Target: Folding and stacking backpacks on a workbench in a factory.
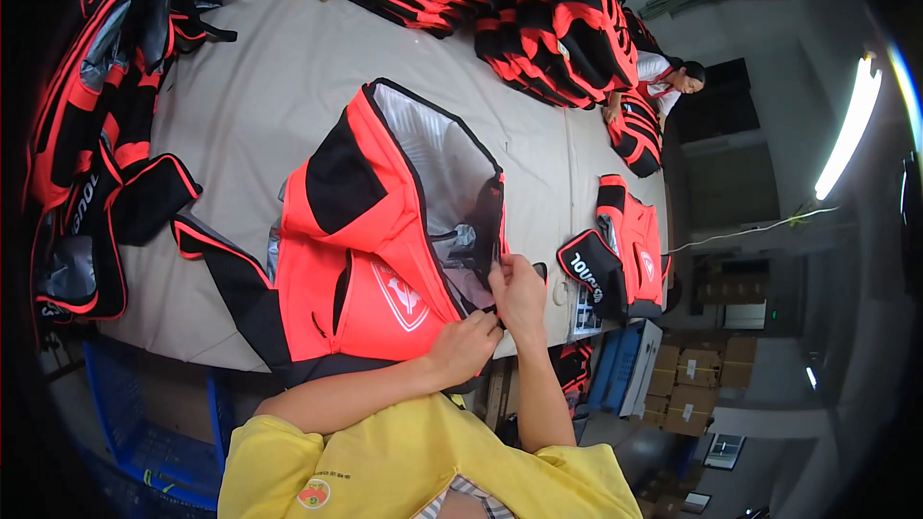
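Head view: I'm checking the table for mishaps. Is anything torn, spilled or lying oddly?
Nothing stands out. Both hands, left hand and right hand, pinch the open edge of the red and black bag on the grey table. Other bags lie stacked; no tear or spill shows.

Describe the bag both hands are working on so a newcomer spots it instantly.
On the long grey worktable, look at the near edge in front of the yellow-shirted person. The red-and-black insulated bag lies there, gripped by the left hand and right hand. Unlike the stacked bags, it gapes open, showing silver lining.
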`<control>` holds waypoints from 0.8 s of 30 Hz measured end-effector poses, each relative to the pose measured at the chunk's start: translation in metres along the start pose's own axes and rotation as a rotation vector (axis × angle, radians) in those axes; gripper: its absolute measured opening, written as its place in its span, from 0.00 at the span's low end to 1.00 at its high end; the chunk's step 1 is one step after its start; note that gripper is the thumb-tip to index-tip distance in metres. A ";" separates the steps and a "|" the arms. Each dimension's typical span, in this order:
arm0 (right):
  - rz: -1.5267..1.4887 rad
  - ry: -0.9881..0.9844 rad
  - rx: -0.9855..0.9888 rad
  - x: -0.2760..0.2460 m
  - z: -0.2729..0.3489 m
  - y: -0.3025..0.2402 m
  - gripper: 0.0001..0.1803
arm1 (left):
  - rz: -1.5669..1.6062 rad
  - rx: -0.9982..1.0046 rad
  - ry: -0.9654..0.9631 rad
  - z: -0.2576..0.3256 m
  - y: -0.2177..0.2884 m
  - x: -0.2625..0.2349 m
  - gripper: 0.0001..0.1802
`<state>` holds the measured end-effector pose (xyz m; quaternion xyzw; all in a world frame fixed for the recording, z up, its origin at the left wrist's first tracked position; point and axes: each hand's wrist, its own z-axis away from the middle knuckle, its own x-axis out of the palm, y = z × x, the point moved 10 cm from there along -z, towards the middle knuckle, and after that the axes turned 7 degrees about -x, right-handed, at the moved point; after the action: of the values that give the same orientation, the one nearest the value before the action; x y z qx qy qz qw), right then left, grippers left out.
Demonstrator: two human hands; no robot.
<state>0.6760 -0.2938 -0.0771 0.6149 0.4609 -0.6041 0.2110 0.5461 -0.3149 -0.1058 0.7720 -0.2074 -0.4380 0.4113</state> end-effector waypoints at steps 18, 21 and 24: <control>-0.959 -0.052 0.407 0.042 0.042 0.091 0.20 | -0.016 0.013 0.047 0.020 -0.005 -0.032 0.18; -0.836 0.098 0.404 0.000 0.065 0.114 0.22 | -0.313 0.031 0.091 0.037 -0.009 -0.077 0.22; -0.693 0.096 0.379 0.012 0.113 0.131 0.29 | -0.534 -0.228 -0.003 0.061 -0.055 -0.081 0.30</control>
<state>0.7200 -0.4461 -0.1477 0.4785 0.5307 -0.6845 -0.1446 0.4494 -0.2554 -0.1269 0.7474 0.0530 -0.5524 0.3653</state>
